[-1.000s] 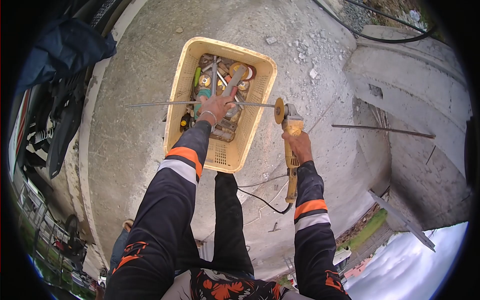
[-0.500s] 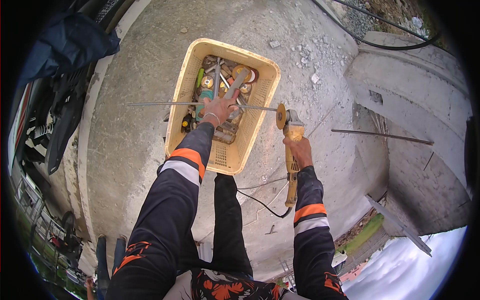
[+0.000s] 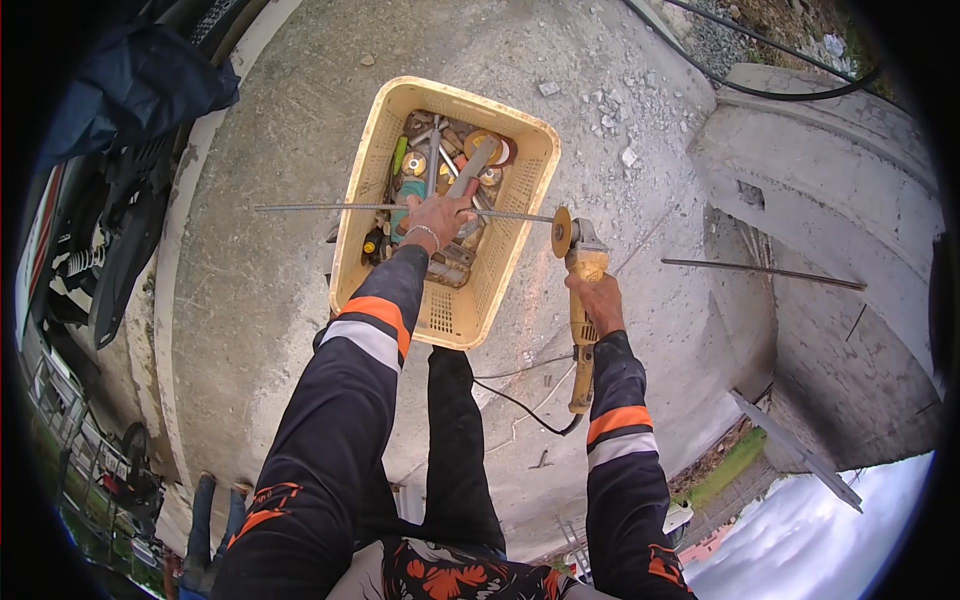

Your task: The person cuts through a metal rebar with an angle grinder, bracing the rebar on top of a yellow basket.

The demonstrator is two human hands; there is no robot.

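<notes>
My left hand [image 3: 437,222] is closed round a thin ribbed steel bar [image 3: 315,207] lying across a yellow plastic crate [image 3: 545,150]. The bar's right end meets the cutting disc [image 3: 562,232] of a yellow angle grinder [image 3: 586,262]. My right hand [image 3: 597,303] grips the grinder's body, its handle pointing down toward me. A faint orange streak of sparks [image 3: 541,300] runs below the disc. Inside the crate, under my left hand, lie a loose round disc [image 3: 482,146], a green-handled tool [image 3: 400,155] and several other worn tools.
Another thin bar [image 3: 765,271] juts out at the right, near a concrete block [image 3: 815,165]. Rubble [image 3: 628,157] lies on the concrete floor [image 3: 270,130]. The grinder's black cord [image 3: 520,405] trails by my leg. A motorcycle [image 3: 85,250] and a bystander's legs [image 3: 200,520] are at left.
The spark streak below the disc looks longer and a bit brighter. Both hands, the bar and the grinder stay almost in place. The bystander's legs at lower left have shifted slightly.
</notes>
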